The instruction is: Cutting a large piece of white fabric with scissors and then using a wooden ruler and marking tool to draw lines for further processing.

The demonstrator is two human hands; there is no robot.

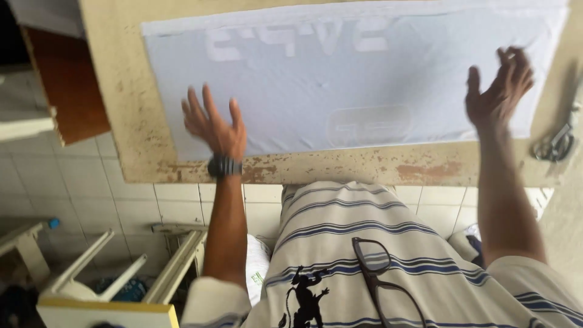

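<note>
White cloth (340,79) on worn table (121,109), left hand (212,124) and right hand (498,91) open above it

A pale, thin rectangular cloth sheet (340,85) lay flat on a worn, paint-chipped beige table (133,140), filling most of its top. The left hand (214,124) was over the sheet's corner at 8 o'clock, a dark wristwatch (225,166) just behind it at the table's near edge. The right hand (499,91) was at the sheet's 3 o'clock edge. Metal scissors (555,144) lay on the table beyond that edge, apart from the sheet.
</note>
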